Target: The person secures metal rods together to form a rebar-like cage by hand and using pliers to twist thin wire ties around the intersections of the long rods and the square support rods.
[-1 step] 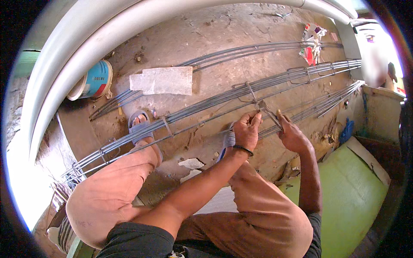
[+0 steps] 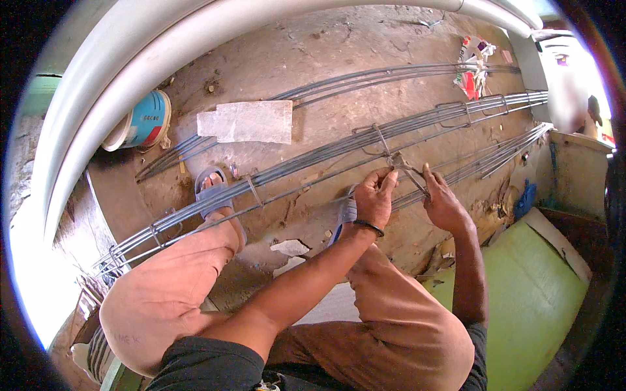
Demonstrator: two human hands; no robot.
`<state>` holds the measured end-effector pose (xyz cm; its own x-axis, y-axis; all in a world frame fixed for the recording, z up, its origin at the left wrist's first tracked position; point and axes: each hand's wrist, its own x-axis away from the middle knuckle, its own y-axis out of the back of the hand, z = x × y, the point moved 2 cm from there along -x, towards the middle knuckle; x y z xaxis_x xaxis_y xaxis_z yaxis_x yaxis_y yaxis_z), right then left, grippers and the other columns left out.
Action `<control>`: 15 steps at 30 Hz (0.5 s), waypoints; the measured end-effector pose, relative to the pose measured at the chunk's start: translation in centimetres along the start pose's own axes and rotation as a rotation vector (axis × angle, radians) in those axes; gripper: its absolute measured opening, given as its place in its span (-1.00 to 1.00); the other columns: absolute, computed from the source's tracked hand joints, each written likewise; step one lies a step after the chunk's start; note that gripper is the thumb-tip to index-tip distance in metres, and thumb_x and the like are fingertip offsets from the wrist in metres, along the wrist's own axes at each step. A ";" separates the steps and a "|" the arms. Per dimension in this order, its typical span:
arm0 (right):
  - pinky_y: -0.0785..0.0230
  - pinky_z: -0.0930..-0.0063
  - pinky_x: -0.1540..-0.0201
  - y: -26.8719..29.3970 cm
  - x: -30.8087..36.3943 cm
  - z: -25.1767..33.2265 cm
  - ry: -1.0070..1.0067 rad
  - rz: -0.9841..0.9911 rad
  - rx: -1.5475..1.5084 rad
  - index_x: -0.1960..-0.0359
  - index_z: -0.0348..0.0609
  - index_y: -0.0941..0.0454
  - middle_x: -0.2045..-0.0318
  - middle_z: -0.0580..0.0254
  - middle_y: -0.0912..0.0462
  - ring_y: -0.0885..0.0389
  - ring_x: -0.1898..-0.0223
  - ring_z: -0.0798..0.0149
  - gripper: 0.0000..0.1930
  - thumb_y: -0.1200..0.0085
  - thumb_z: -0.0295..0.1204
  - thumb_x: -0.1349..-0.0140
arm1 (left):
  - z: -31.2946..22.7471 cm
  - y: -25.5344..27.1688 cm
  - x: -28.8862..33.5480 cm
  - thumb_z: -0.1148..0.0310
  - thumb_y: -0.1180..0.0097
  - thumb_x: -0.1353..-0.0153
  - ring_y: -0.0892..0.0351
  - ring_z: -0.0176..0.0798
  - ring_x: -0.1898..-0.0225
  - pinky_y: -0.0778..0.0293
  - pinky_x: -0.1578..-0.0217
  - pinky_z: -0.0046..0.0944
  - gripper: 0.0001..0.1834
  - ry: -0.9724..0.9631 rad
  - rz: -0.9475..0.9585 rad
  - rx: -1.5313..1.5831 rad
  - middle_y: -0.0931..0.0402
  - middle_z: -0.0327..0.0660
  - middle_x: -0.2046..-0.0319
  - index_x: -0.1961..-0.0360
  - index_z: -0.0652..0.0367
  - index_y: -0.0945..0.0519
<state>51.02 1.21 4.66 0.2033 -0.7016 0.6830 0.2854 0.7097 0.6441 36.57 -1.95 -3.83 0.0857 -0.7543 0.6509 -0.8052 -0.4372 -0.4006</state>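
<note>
Several rods (image 2: 306, 156) run past; the right hand (image 2: 445, 202) is clamped on pincers (image 2: 409, 171), the left hand (image 2: 373, 201) pinched together, on what I can't tell.

Tool (image 2: 409, 173) partly hidden, white pipes (image 2: 173, 52) cut off above

Rough workshop with long metal rods (image 2: 300, 160)

Left fingers (image 2: 389, 179) pinched together; right fingers (image 2: 438, 185) curled; forearms (image 2: 306, 283) stretched forward
</note>
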 end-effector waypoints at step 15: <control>-0.08 0.16 -0.27 -2.0 1.2 1.1 -0.028 -0.365 0.051 -0.34 -0.33 0.04 -0.21 -0.23 -0.20 -0.19 -0.23 -0.22 -0.21 0.09 -0.75 0.03 | -0.9 -0.6 -0.7 0.32 -0.17 -0.20 -0.39 -0.53 0.44 -0.31 0.40 -0.48 -0.79 0.079 0.059 0.249 -0.51 -0.38 0.47 0.26 0.26 -0.57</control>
<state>49.71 -0.96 4.58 0.0707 -0.9075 0.4141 0.2875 0.4160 0.8627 36.48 -0.66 -3.44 -0.0115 -0.7459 0.6659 -0.6373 -0.5077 -0.5797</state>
